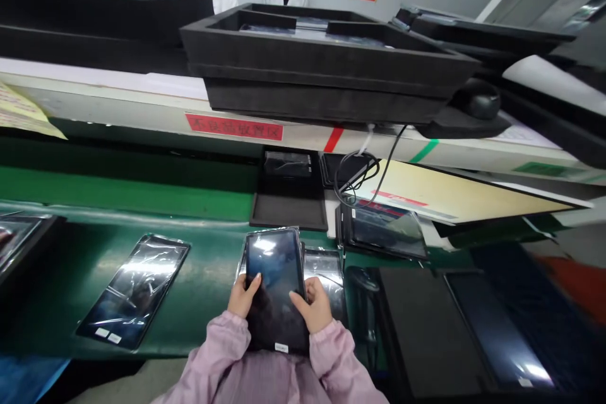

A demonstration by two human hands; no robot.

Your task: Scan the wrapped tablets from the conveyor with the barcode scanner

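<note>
Left hand (245,297) and right hand (314,307) both grip a dark flat panel (276,312), one at each long side, thumbs on its glossy face. Panel located directly in front of the torso, at the table's near side. Long axis runs away from the body, nearly straight up the view; short edge with white label (281,348) points toward the wearer. Partly hidden behind it, to the right: a shiny panel (326,268). Left, well apart on the green table (208,265): a film-covered panel (137,290), long axis slanting, far end rightward. Beyond: black tray (290,209).
</note>
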